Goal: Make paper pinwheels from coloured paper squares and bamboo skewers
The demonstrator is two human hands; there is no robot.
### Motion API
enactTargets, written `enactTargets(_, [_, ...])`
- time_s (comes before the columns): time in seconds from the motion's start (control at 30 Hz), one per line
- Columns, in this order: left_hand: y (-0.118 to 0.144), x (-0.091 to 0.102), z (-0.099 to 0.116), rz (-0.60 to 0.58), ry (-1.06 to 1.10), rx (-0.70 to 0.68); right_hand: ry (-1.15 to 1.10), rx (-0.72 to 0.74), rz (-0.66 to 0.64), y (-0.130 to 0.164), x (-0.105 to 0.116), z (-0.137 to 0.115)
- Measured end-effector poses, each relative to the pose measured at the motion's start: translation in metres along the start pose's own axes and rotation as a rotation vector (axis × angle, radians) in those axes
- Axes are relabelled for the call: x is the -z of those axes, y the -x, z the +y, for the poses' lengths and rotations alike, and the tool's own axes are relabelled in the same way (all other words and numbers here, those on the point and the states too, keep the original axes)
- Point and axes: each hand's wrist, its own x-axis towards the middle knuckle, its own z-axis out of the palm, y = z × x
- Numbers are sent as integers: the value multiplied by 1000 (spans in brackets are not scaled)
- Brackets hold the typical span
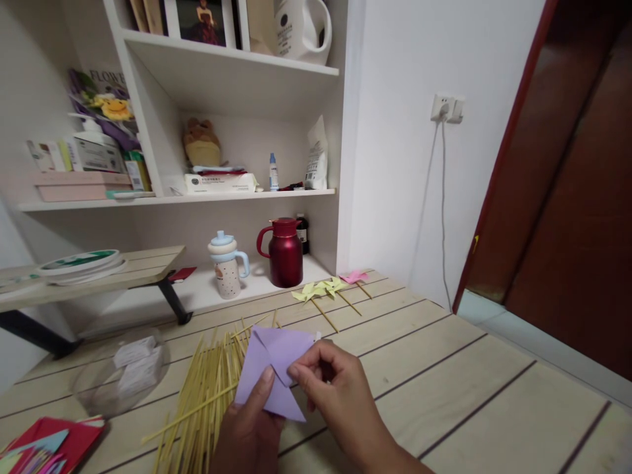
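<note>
A purple paper square, with cuts running in toward its middle, is held up above the table. My left hand grips its lower left part, thumb pressed on the front face and the other fingers behind. At the paper's right side, my right hand pinches near a cut edge with thumb and index finger closed. Whatever lies between those fingertips is too small to make out apart from the paper. Just left of and below the paper spreads a bundle of thin yellow sticks.
Finished paper pinwheels on sticks, yellow-green and pink, lie toward the back. A clear bowl with white packets stands left, near coloured papers. A red jug and a cup stand behind.
</note>
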Motion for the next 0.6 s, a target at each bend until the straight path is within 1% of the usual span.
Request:
enactTargets(0.03, [-2, 3, -5, -46, -19, -8, 2, -4, 3, 0, 0, 0])
enactTargets(0.1, [-6, 10, -16, -63, -98, -71, 5, 1, 4, -1, 0, 0])
enactTargets(0.17, [-10, 19, -24, -28, -223, -187, 1, 9, 1, -2, 0, -1])
enactTargets(0.23, [-11, 25, -27, 2, -326, -287, 2, 14, 4, -2, 0, -3])
enactTargets(0.3, [-10, 27, -26, -25, -394, -339, 7, 8, 11, -2, 1, -4])
enactTargets(0.4, [-4, 23, -18, -78, -458, -407, 6, 2, 7, -1, 0, -4])
enactTargets(0.5, [4, 15, -9, -59, -493, -491, 2, 4, 3, 0, 0, -3])
enactTargets(0.53, [7, 13, -6, -62, -495, -498, 0, 4, 1, 0, -1, -3])
enactTargets(0.6, [11, 11, -2, -70, -493, -458, -5, 5, -6, 0, -1, -3])
